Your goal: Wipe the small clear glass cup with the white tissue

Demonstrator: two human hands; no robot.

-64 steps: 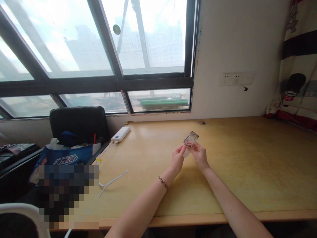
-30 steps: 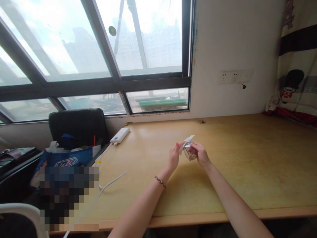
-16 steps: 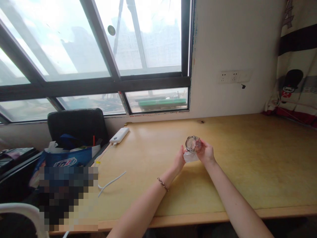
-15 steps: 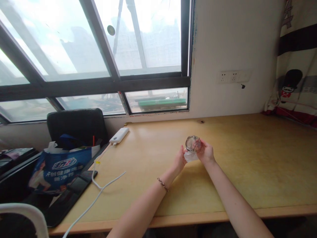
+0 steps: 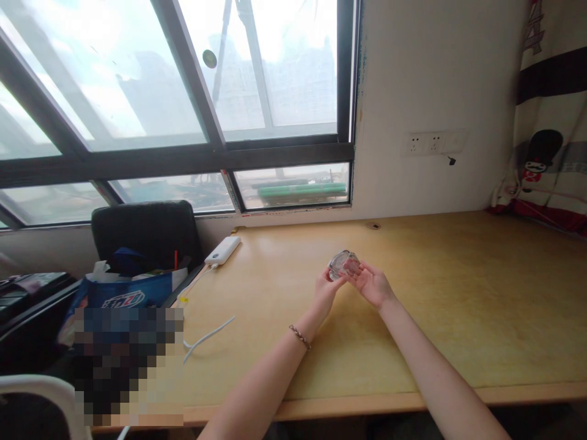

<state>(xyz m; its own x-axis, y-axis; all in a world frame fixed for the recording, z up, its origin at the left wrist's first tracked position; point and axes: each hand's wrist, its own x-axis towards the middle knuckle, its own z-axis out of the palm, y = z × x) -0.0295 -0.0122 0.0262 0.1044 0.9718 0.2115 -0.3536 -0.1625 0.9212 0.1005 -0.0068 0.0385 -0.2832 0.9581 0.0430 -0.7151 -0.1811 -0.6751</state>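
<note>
Both of my hands are around a small clear glass dish [image 5: 339,263], held tilted above the wooden table [image 5: 284,269]. My left hand [image 5: 326,290] grips its near left side, the thumb along the lower rim. The fingers of my right hand [image 5: 372,286] press on its right side, and skin shows pinkish through the glass. A braided bracelet [image 5: 299,337] circles my left wrist. The white wad seen before is not visible now.
On the table's left edge lies a white power bank [image 5: 223,250] with a white cable [image 5: 208,336]. A black chair [image 5: 144,226] holds a blue bag [image 5: 126,296]. Behind are a window, wall sockets [image 5: 435,143] and, at right, a curtain [image 5: 545,116]. A blurred patch covers the lower left.
The glass dish has moved slightly left and tilted. My left hand has closed on its near edge, and my right hand has turned, palm more upward. The white wad no longer shows.
</note>
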